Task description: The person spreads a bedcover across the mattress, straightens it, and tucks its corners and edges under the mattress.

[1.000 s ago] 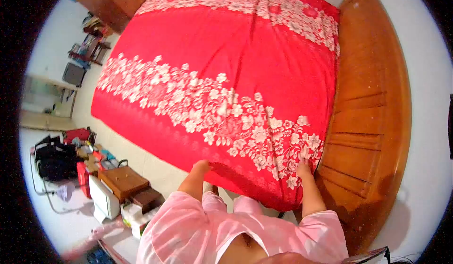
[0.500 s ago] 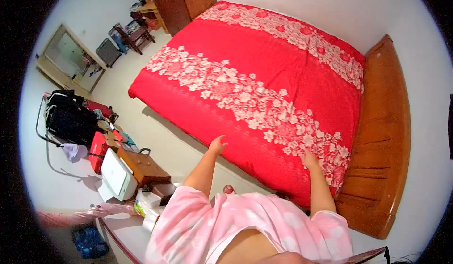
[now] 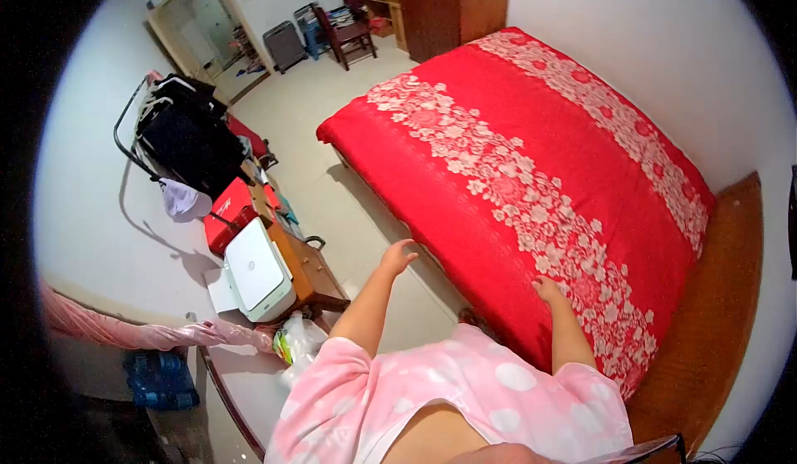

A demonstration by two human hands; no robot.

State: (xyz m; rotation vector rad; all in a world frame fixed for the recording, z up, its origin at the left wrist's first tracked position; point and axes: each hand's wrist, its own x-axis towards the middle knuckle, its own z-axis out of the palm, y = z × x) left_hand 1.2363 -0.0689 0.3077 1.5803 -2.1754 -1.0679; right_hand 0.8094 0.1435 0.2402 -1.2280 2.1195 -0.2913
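A red bedspread (image 3: 515,215) with bands of pale flowers covers the bed and hangs down over its near side. My left hand (image 3: 398,257) is held out beside the bed's long edge, its fingers loosely apart and nothing in them. Over the near part of the bedspread is my right hand (image 3: 545,290), also holding nothing, with thumb and fingers apart. Whether its fingertips touch the cloth I cannot tell. Both arms come out of pink and white sleeves.
The wooden headboard (image 3: 724,298) stands at the right. On the left a white printer (image 3: 259,269) sits by a wooden cabinet (image 3: 309,265), with a rack of dark clothes (image 3: 187,140) behind. Pale floor (image 3: 311,115) runs toward a doorway (image 3: 212,32), a suitcase (image 3: 285,46) and a chair (image 3: 344,36).
My view has swung left, so the bed sits further right in it. My left hand now appears beside the bed's edge rather than over the bedspread. Both hands stay without anything in them.
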